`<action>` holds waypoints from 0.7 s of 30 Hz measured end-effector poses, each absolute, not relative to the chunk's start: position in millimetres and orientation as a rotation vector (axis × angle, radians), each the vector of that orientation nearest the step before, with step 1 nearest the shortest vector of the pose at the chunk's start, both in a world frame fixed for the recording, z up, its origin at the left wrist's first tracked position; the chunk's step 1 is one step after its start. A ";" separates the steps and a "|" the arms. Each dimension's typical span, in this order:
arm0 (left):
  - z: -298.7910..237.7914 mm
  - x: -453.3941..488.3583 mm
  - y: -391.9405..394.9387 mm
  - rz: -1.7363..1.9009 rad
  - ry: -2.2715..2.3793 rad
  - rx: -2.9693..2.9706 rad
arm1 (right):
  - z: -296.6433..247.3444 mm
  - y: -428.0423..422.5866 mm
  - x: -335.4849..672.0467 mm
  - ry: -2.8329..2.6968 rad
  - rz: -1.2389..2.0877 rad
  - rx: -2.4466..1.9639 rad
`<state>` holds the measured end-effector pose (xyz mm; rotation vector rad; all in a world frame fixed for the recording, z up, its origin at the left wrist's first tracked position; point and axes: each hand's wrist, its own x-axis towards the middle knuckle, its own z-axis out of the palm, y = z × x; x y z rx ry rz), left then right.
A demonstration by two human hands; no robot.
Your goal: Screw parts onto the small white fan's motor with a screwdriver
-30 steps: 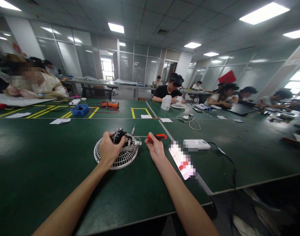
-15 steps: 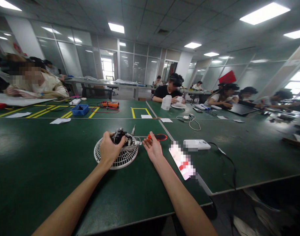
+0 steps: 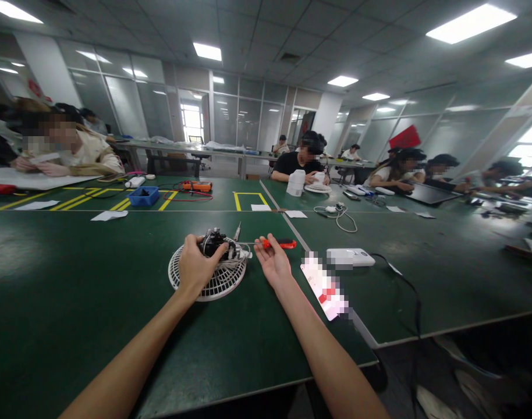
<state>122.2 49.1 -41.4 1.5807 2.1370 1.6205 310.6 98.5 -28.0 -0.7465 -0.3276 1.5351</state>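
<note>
My left hand (image 3: 196, 260) is closed around a black fan motor (image 3: 213, 241) with wires, which sits on a round white fan grille (image 3: 220, 285). My right hand (image 3: 272, 259) holds a screwdriver (image 3: 280, 244) with a red and black handle between the fingertips, palm turned up. Its shaft lies level and points left at the motor's side; whether the tip touches a screw is too small to tell. White cables (image 3: 233, 265) lie over the grille on the motor's right. Behind the motor a thin pointed piece (image 3: 238, 231) sticks up.
A lit phone (image 3: 322, 289) and a white power strip (image 3: 350, 257) with a black cable lie to the right. Farther back are a blue bin (image 3: 144, 196), an orange multimeter (image 3: 197, 186) and paper scraps. Co-workers sit around the green table (image 3: 95, 302).
The screwdriver handle has turned about its axis, and the fingers of my right hand have shifted on it. My left hand keeps its place on the motor.
</note>
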 end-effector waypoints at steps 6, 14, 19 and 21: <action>-45.8 121.2 51.9 1.650 2.147 1.584 | -34.3 101.3 312.9 -0.431 1.523 -0.875; -43.3 122.2 50.1 1.650 2.141 1.540 | -20.1 99.8 317.1 -0.315 1.561 -0.723; -43.7 121.8 50.7 1.656 2.139 1.552 | -23.7 97.3 312.6 -0.312 1.578 -0.770; -44.2 121.6 50.9 1.651 2.138 1.552 | -28.6 98.5 311.0 -0.322 1.547 -0.862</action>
